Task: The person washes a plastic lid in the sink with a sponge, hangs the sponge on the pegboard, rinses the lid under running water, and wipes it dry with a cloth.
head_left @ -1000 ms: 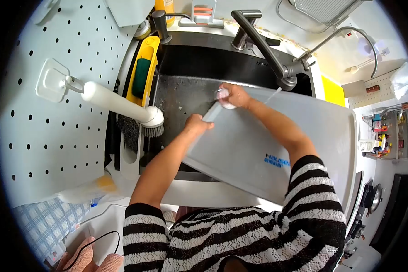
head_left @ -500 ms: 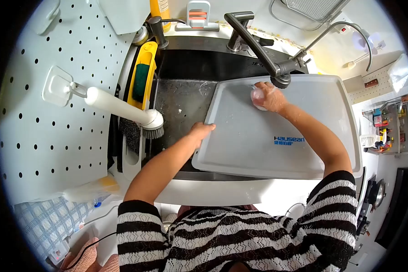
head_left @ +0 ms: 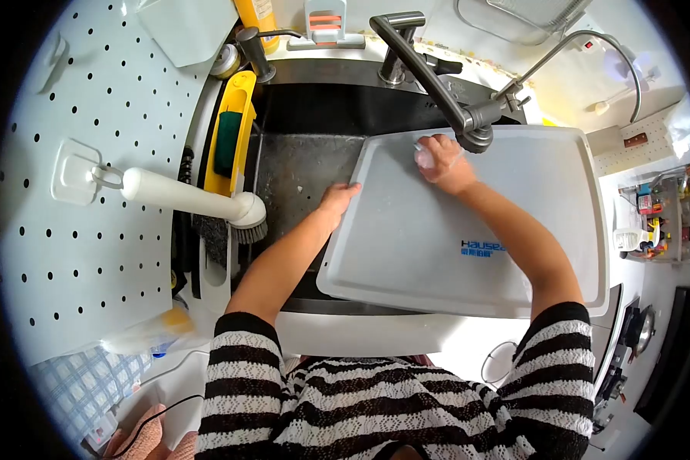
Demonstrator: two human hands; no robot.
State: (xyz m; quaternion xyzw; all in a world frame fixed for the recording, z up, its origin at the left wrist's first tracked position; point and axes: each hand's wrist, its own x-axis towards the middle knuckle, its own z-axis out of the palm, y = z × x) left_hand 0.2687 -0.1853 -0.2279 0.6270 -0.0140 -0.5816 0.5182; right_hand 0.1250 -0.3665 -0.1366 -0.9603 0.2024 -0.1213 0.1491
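A large pale grey plastic lid [head_left: 406,230] with blue lettering lies across the black sink [head_left: 291,165], covering its right part. My left hand [head_left: 337,204] grips the lid's left edge, thumb on top and the other fingers hidden beneath. My right hand [head_left: 451,167] is closed around a crumpled, pinkish-white translucent wad [head_left: 425,158]. That wad is pressed against the lid's upper surface, near its far edge. Whether it is a cloth, a sponge or plastic film, I cannot make out. Just right of this hand hangs the dark faucet head [head_left: 477,138].
A white-handled brush [head_left: 195,199] hangs from the pegboard [head_left: 92,253] on the left, its bristles over the sink edge. Beside it a yellow holder [head_left: 238,96] carries a green scrub pad [head_left: 226,144]. Behind the sink stand a soap dispenser [head_left: 257,54] and the faucet [head_left: 425,73].
My left hand has slid up along the lid's left edge, away from me. With the wad still in it, my right hand has moved slightly left across the lid. The view has shifted a little.
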